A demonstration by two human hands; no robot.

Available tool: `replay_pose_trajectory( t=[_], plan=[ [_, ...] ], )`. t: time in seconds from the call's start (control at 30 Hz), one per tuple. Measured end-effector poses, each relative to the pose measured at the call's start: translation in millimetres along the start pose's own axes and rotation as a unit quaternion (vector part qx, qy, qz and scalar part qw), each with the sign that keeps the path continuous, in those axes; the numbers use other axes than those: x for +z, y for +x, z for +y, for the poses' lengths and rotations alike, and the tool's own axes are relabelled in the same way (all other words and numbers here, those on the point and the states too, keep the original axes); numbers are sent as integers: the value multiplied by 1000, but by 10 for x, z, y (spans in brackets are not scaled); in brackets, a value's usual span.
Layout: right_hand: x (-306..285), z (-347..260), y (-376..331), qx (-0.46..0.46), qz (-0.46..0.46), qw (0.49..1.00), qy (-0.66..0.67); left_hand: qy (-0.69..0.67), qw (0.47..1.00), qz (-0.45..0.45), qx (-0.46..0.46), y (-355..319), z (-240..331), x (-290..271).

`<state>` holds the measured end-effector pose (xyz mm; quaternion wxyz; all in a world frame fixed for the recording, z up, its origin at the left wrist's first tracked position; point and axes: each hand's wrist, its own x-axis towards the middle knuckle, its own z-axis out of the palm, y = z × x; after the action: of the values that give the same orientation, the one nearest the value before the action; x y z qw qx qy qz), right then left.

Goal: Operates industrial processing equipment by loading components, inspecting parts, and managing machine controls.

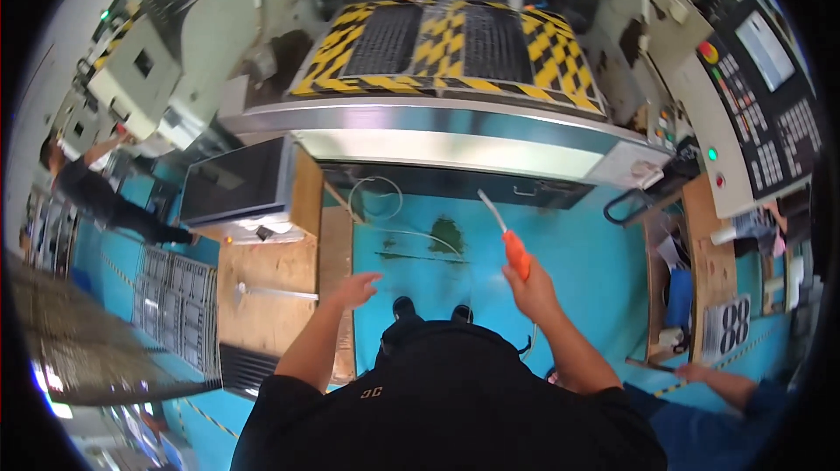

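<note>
The right hand (531,287) grips an orange-handled air gun (506,239) above the teal floor (577,252); the left hand (354,289) hovers empty, fingers spread, beside the wooden desk (262,296).

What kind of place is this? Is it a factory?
Most likely a factory workshop. A big machine with a yellow-and-black striped platform stands ahead, a button-covered control panel is at right, and the right hand grips an orange-handled air gun.

Floor (577,252): teal-blue painted, glossy, dark stain patch (448,233) near centre. Large machine (455,134) spans the top of view; its platform (446,47) is black grating bordered by yellow-and-black hazard stripes. Control panel (766,95) with screen and keypads at right edge. Wooden bench (262,292) at left carries a dark metal box (236,182). Grey tray racks (175,287) beside the bench. Second wooden stand (713,265) at right. Bright, even light.
</note>
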<state>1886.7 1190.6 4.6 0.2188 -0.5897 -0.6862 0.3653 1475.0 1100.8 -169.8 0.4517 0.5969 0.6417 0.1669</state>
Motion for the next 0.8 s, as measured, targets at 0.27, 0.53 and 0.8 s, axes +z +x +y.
replay_pose_trajectory(
  t=[0.27, 0.53, 0.8],
  plan=[
    [-787, 965, 197, 41, 237, 971, 5, 83, 955, -250, -138, -873, -1435, 1064],
    [-946, 1103, 331, 230, 237, 915, 232, -15, 975, -220, 7, -766, -1693, 918],
    [-892, 536, 1528, 14, 169, 985, 41, -200, 943, 4, -265, -488, -499, 654]
  ],
)
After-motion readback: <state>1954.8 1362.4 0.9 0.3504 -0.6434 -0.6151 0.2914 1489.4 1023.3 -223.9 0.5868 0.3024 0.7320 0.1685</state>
